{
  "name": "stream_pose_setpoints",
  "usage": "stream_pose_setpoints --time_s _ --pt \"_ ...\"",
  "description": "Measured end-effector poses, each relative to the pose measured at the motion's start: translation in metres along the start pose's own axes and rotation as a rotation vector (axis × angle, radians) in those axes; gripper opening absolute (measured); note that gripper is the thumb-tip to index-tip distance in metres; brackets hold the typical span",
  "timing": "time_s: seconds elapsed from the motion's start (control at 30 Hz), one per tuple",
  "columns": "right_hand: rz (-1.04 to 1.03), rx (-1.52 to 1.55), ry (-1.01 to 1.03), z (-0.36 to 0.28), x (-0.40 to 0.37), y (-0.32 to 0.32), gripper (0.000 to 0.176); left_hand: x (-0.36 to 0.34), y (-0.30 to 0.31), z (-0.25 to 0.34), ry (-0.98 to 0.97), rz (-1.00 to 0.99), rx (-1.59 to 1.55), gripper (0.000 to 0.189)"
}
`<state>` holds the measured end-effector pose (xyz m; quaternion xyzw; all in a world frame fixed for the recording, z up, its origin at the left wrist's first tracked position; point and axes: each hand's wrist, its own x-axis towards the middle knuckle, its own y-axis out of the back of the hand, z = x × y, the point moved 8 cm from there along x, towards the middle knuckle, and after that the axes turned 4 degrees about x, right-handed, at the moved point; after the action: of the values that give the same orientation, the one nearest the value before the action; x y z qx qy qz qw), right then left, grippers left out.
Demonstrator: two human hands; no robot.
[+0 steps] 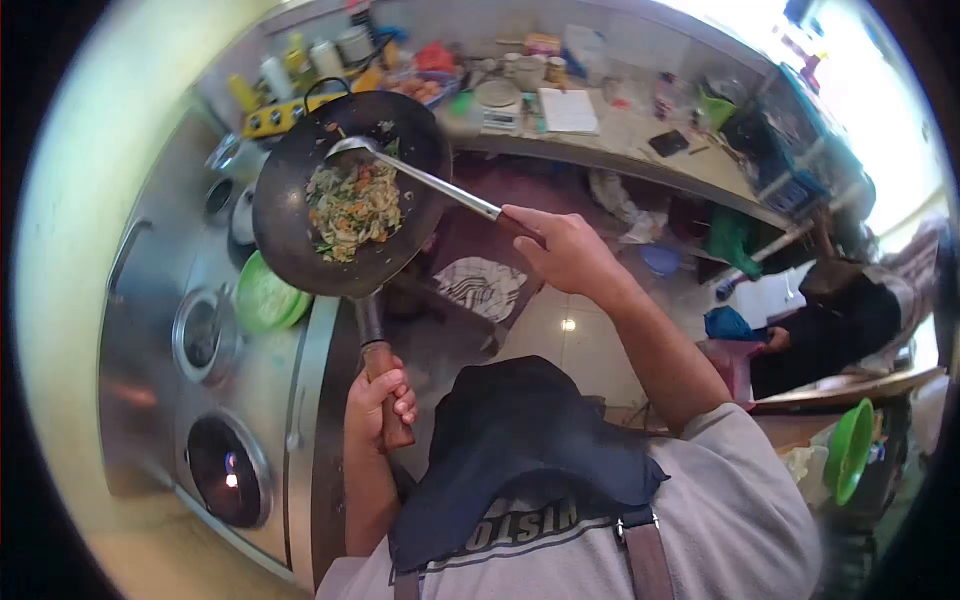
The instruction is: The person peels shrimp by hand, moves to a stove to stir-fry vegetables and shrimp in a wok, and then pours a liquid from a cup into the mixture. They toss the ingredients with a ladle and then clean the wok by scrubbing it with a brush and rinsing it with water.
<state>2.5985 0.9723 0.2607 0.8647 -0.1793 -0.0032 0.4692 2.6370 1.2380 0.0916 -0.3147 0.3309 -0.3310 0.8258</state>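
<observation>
Our left hand [385, 400] is closed around the wooden handle of the wok [278, 225], and our right hand [565, 245] is clamped on the ladle [440, 182], whose head sits inside the wok by the mixed food [355, 215]. In our view the wok overlaps the right edge of the metal bench [150, 360], where we see a green basin [265, 295] by that edge and a pot [200, 335] farther in. On the far bench [625, 135], a scale [498, 95] and white paper [568, 110] lie left of a phone [668, 143] near the front edge. Below are pale floor tiles [590, 350]; at right, another person's hand [777, 340] touches a pink container [735, 368]
</observation>
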Motion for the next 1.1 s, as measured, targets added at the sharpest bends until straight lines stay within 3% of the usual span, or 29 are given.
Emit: stream_pose_setpoints --time_s 0.1,0.13,0.23,0.27,0.33,0.4,0.53,0.67,0.77,0.8,0.93,1.1 --pt "0.061 0.008 -0.213 -0.029 -0.036 -0.036 0.043 -0.005 0.044 0.012 0.052 -0.11 0.098 0.027" --pt "0.186 -0.033 -0.133 -0.043 -0.045 -0.049 0.041 -0.012 0.061 0.023 0.083 -0.137 0.129 0.027" --pt "0.31 0.118 -0.135 -0.082 -0.032 -0.116 0.039 -0.029 0.13 0.088 0.145 -0.139 0.186 0.026" --pt "0.294 0.116 -0.231 -0.064 -0.013 -0.08 0.038 -0.002 0.09 0.094 0.183 -0.133 0.221 0.025" --pt "0.306 0.068 -0.422 -0.082 -0.018 -0.088 0.037 0.013 0.113 0.102 0.232 -0.2 0.264 0.025" --pt "0.387 0.03 -0.372 -0.101 -0.018 -0.116 0.037 0.03 0.143 0.108 0.238 -0.288 0.26 0.025" --pt "0.473 -0.096 -0.182 -0.12 -0.03 -0.114 0.038 0.046 0.14 0.11 0.273 -0.285 0.321 0.026" --pt "0.396 -0.285 -0.111 -0.127 -0.027 -0.107 0.041 0.076 0.131 0.113 0.242 -0.279 0.422 0.027" --pt "0.349 -0.415 -0.069 -0.1 -0.02 -0.079 0.042 0.091 0.095 0.113 0.216 -0.232 0.531 0.026" --pt "0.355 -0.416 -0.054 -0.056 -0.01 -0.041 0.042 0.119 0.051 0.105 0.211 -0.206 0.573 0.026" --pt "0.302 -0.414 -0.035 0.028 -0.013 0.01 0.043 0.145 -0.008 0.073 0.154 -0.114 0.527 0.026" --pt "0.242 -0.047 -0.121 0.082 0.012 0.037 0.042 0.169 -0.029 0.055 0.164 -0.078 0.458 0.026"
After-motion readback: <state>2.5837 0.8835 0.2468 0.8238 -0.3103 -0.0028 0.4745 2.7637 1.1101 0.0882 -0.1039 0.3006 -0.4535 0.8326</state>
